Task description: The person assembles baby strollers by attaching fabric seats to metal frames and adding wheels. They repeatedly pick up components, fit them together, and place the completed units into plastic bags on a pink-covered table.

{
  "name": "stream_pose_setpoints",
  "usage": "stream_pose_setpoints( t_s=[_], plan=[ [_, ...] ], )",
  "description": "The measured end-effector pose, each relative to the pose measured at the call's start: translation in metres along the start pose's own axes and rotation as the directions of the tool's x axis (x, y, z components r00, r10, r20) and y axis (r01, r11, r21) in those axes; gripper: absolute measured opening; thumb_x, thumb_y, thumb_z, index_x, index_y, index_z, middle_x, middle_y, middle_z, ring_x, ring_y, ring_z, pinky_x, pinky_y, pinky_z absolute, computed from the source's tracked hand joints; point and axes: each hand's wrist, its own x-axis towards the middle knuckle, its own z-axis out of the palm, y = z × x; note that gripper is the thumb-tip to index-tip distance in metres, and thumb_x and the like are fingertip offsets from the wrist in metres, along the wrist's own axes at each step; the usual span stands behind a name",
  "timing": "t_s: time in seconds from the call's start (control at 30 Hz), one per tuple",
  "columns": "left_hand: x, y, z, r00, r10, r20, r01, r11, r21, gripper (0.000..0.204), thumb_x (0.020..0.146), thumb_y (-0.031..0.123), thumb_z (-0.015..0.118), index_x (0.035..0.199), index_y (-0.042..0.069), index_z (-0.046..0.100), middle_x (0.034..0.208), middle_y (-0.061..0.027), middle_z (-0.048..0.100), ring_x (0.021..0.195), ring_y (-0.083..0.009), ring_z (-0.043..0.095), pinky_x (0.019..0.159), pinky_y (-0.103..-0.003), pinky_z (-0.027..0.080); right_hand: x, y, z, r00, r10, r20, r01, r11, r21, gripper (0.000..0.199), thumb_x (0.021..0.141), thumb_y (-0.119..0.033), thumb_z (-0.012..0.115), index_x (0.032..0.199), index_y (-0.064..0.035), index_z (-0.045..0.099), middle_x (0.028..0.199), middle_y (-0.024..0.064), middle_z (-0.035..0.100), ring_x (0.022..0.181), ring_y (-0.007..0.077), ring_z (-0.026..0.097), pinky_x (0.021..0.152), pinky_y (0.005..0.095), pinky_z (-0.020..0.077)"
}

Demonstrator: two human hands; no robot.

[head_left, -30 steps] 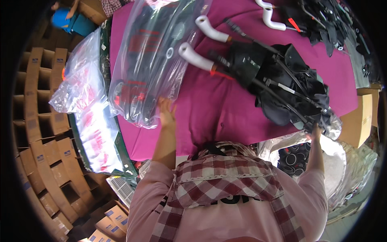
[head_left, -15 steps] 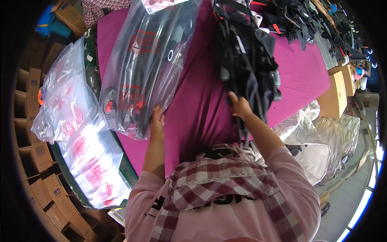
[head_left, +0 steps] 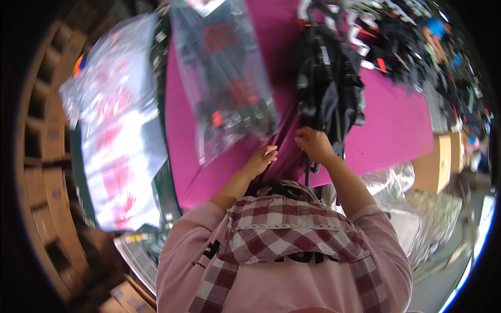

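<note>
A folded black umbrella stroller (head_left: 334,86) is laid lengthwise on the purple cloth (head_left: 386,125), its near end toward the body, apparently so that it can be reached without stretching. By that end the right hand (head_left: 317,147) is placed, fingers bent; whether the frame is gripped or merely touched cannot be made out. The left hand (head_left: 261,160) is held apart from the right, fingers loosely curled, nothing seen in them. Beyond it a second folded stroller (head_left: 219,65) is enclosed in a clear plastic bag (head_left: 207,150), probably against dust and scratches. Flat printed bags (head_left: 117,167) are laid along the left side, seemingly for easy access.
</note>
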Motion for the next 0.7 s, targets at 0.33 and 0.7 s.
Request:
stream_pose_setpoints(
  t_s=[0.33, 0.7],
  plan=[
    [-0.341, -0.178, -0.050, 0.277, -0.450, -0.849, -0.058, 0.874, -0.482, 0.035, 0.100, 0.018, 0.051, 0.131, 0.002, 0.051, 0.111, -0.0114, 0.065, 0.089, -0.0205, 0.067, 0.076, -0.031, 0.053, -0.016, -0.165, 0.174, 0.566, -0.773, 0.285, 0.625, 0.628, 0.463, 0.008, 0.088, -0.010, 0.066, 0.093, -0.0048, 0.065, 0.081, 0.0106, 0.067, 0.070, 0.0283, 0.065, 0.062, 0.0369, 0.0504],
    [-0.441, -0.353, 0.022, -0.041, -0.764, -0.644, -0.612, 0.529, -0.588, 0.031, 0.097, 0.012, 0.051, 0.124, -0.001, 0.058, 0.106, -0.0137, 0.068, 0.081, -0.0224, 0.070, 0.065, -0.028, 0.053, -0.092, -0.268, 0.323, 0.344, -0.809, 0.476, 0.739, 0.546, 0.394, 0.012, 0.088, -0.012, 0.068, 0.097, -0.0035, 0.067, 0.102, 0.0123, 0.066, 0.096, 0.0300, 0.064, 0.084, 0.0391, 0.0511]
  ],
)
